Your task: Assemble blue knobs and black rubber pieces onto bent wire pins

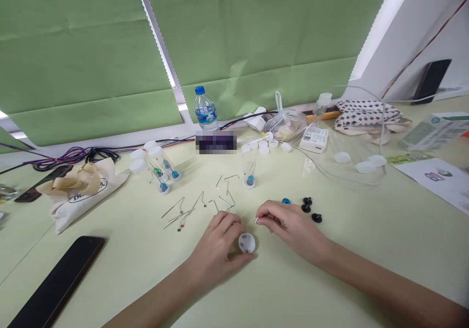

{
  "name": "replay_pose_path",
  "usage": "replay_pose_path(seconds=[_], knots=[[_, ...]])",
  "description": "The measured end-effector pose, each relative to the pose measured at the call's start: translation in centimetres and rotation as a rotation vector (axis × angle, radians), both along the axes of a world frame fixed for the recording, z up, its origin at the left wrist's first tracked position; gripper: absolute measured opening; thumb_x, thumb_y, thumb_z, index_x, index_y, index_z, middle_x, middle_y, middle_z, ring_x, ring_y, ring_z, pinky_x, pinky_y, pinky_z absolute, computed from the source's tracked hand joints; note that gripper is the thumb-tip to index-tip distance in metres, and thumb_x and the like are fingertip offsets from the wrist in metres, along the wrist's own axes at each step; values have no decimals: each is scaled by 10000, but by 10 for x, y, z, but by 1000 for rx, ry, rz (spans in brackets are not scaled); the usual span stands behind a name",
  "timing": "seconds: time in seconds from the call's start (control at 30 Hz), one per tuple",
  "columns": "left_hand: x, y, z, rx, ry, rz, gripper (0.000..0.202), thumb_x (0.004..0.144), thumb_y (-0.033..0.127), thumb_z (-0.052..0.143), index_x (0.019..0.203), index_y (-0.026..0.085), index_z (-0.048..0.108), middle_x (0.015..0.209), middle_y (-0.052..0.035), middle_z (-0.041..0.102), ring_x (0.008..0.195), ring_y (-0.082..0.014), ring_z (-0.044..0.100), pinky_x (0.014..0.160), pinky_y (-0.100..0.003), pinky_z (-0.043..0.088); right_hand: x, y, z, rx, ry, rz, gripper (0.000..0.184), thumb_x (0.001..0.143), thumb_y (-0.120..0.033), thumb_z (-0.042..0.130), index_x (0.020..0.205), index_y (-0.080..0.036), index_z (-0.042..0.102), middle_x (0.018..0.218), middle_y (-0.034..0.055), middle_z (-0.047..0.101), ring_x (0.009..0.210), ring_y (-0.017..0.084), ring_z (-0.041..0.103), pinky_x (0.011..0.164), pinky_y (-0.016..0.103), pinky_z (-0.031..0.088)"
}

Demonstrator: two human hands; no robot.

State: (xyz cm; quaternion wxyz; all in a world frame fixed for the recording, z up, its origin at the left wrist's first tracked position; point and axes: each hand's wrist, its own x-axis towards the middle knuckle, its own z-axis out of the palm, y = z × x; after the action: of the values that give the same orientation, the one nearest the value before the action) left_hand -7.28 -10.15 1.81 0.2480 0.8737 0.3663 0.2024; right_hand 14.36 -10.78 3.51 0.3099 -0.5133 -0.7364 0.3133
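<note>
White cup (246,243) sits on the table, front-center, open side toward the camera; dark bits in it, too small to ID. Left hand (220,244) is half open, curved around the cup: thumb tip at the lower rim, fingertips by the upper-left rim. Can't tell if they actually press on it. Right hand (293,224) is closed to a fingertip pinch on a small silvery piece (256,220), just up and right of the cup rim; narrow gap between the two hands.

Next ring out: bent wires (183,215) crowd the left hand's far-left side, some nearly at its knuckles. Clear tube (249,164) stands straight ahead, blue bead inside, well apart from the fingers. Blue piece (286,201) is just beyond the right hand; three black pieces (306,208) lie right of that.

Room: bare table surface (373,220) runs right from the black pieces to the printed sheet (439,181). Left limit is the phone (56,281), cut off by the bottom frame edge, with the cloth bag (88,186) above it. Back limit: lidded tubes (157,159), white caps (264,148), bottle (205,115), cables (62,157) along the rear edge under the green blind (271,35).
</note>
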Motion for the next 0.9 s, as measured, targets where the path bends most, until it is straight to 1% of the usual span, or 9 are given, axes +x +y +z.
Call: replay_pose_path(seconds=[0.13, 0.2, 0.27, 0.33, 0.43, 0.57, 0.67, 0.77, 0.9], knots=[[-8, 8, 3, -11, -31, -3, 431, 714, 418, 782, 1054, 234, 590, 1115, -69, 576, 1055, -264, 484, 877, -423, 489, 1, -3, -6, 30, 12, 5, 162, 947, -257, 505, 789, -240, 534, 701, -39, 581, 619, 124, 513, 583, 265, 369], [-15, 16, 5, 28, -53, 39, 412, 768, 449, 727, 1088, 231, 585, 1124, -74, 578, 1065, -265, 480, 889, -436, 478, 1, -4, -7, 48, 38, -6, 161, 961, -273, 486, 808, -240, 524, 752, -22, 604, 655, 132, 531, 598, 270, 382], [-22, 26, 7, 49, -58, 89, 221, 885, 357, 609, 1073, 243, 601, 1109, -65, 586, 1061, -245, 489, 883, -425, 474, 1, -5, -8, 72, 68, -15, 157, 971, -284, 466, 825, -241, 506, 795, -6, 609, 679, 140, 532, 612, 277, 394], [-27, 35, 9, 50, -44, 83, 129, 919, 266, 550, 1020, 248, 628, 1082, -53, 597, 1042, -230, 496, 884, -416, 472, 0, -6, -7, 98, 94, -17, 156, 976, -281, 453, 828, -243, 481, 799, 2, 587, 676, 143, 512, 615, 283, 395], [-30, 40, 8, 7, 12, 53, 120, 876, 221, 605, 983, 254, 647, 1077, -39, 604, 1044, -229, 491, 879, -403, 476, -1, -7, -6, 131, 122, -10, 156, 977, -267, 448, 823, -246, 453, 762, -2, 535, 644, 145, 470, 589, 288, 376], [-24, 35, 3, -12, 29, 102, 132, 795, 244, 710, 910, 240, 645, 1030, -37, 608, 1013, -240, 493, 858, -407, 481, -3, -9, -9, 163, 161, -10, 158, 964, -247, 481, 809, -249, 451, 713, -12, 500, 604, 144, 444, 556, 292, 355], [-20, 32, 1, -7, 16, 119, 47, 823, 196, 664, 824, 225, 627, 985, -33, 610, 982, -228, 495, 845, -392, 480, -4, -11, -11, 194, 203, 2, 155, 950, -225, 508, 804, -249, 463, 719, -11, 515, 632, 146, 480, 574, 291, 375], [-18, 30, 1, -24, 15, 119, 83, 845, 156, 619, 791, 219, 614, 965, -29, 616, 975, -219, 493, 840, -374, 477, -5, -12, -11, 218, 246, 6, 151, 942, -216, 520, 801, -250, 477, 717, -12, 524, 652, 150, 506, 584, 293, 393], [-20, 31, 1, -4, 30, 87, 142, 906, 137, 518, 817, 214, 598, 977, -33, 620, 971, -209, 487, 833, -361, 469, -2, -9, -9, 230, 304, -72, 121, 937, -232, 535, 821, -247, 502, 736, -4, 548, 655, 149, 529, 590, 298, 423]])
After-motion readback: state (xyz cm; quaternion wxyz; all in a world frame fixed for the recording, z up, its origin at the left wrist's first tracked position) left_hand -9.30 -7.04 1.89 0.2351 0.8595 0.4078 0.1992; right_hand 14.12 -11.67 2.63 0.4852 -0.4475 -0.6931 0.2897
